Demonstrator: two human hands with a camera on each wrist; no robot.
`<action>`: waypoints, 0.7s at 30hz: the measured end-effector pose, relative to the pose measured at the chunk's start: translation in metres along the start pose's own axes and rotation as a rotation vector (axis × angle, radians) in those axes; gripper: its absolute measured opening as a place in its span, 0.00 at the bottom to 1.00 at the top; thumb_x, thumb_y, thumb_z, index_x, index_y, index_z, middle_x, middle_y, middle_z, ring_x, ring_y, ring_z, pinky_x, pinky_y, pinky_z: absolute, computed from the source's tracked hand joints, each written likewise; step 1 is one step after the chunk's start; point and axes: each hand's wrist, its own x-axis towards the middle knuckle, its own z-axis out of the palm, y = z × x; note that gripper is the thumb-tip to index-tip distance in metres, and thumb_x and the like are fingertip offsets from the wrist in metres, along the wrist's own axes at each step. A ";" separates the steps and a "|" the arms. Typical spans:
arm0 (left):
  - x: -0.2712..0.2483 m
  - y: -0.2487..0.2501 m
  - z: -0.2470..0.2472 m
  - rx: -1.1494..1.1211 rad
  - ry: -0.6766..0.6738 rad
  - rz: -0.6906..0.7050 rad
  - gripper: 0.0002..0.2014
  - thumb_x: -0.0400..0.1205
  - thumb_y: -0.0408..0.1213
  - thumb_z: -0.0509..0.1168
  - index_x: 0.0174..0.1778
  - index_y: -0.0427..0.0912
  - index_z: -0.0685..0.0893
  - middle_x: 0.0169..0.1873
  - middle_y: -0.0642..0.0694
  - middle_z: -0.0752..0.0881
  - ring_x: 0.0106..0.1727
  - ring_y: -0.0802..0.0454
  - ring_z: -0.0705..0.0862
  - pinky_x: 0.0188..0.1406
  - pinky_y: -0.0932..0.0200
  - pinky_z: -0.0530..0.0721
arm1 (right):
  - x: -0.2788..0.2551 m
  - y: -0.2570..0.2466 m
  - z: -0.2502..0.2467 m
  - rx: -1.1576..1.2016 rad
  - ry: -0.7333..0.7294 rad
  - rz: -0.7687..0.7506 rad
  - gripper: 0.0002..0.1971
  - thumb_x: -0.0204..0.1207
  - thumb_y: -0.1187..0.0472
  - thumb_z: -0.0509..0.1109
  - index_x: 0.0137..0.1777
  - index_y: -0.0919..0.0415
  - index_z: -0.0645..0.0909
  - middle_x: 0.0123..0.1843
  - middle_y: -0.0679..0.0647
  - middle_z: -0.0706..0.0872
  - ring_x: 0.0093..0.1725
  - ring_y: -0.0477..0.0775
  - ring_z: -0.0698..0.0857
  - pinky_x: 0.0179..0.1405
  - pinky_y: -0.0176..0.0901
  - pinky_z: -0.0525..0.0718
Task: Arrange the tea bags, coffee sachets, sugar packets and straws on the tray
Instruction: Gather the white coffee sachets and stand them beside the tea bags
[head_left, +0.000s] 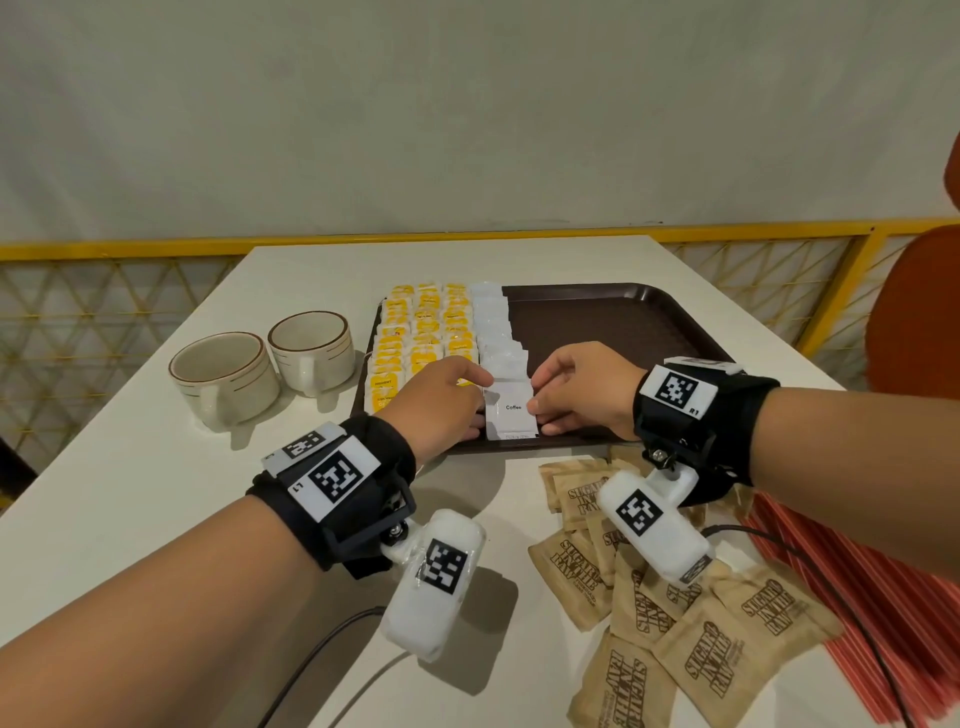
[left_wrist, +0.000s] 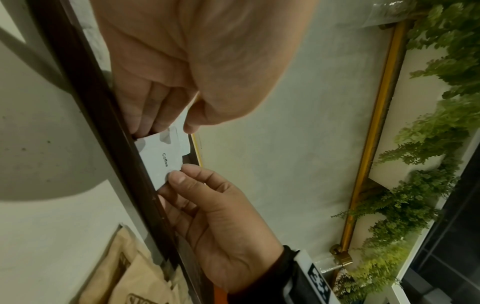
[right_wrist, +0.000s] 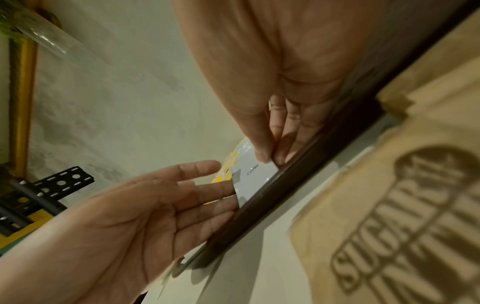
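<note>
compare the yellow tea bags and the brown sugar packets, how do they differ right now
Place: the yellow tea bags lie on the brown tray; the brown sugar packets lie off it, on the white table.
Order: the tea bags stand in neat overlapping columns; the sugar packets lie in a loose, skewed heap.
Look: the tea bags are yellow and white; the sugar packets are tan paper printed "Sugar in the Raw".
Shared: both are small flat packets, and neither hand touches them.

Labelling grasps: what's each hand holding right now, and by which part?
Both hold the white coffee sachet at the tray's near edge: left hand pinches its left edge, right hand its right edge.
</note>
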 end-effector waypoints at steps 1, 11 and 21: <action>0.000 0.000 0.000 -0.008 -0.001 -0.004 0.12 0.85 0.26 0.52 0.54 0.44 0.78 0.63 0.35 0.82 0.61 0.40 0.84 0.61 0.51 0.84 | 0.000 -0.001 0.000 0.000 0.002 0.000 0.10 0.71 0.78 0.74 0.47 0.66 0.79 0.39 0.62 0.84 0.36 0.55 0.87 0.43 0.49 0.91; 0.002 0.002 0.004 -0.005 0.017 0.019 0.14 0.85 0.27 0.53 0.47 0.49 0.80 0.65 0.39 0.80 0.62 0.43 0.83 0.64 0.49 0.83 | 0.003 -0.004 0.004 -0.036 0.045 -0.022 0.15 0.70 0.76 0.75 0.55 0.67 0.79 0.40 0.59 0.83 0.40 0.54 0.86 0.45 0.51 0.90; -0.007 0.007 0.002 -0.003 0.057 0.036 0.12 0.85 0.27 0.53 0.54 0.46 0.79 0.62 0.37 0.81 0.60 0.39 0.84 0.60 0.51 0.84 | -0.005 -0.006 -0.001 -0.006 -0.001 -0.001 0.14 0.73 0.75 0.73 0.57 0.69 0.78 0.40 0.61 0.85 0.36 0.52 0.86 0.36 0.42 0.90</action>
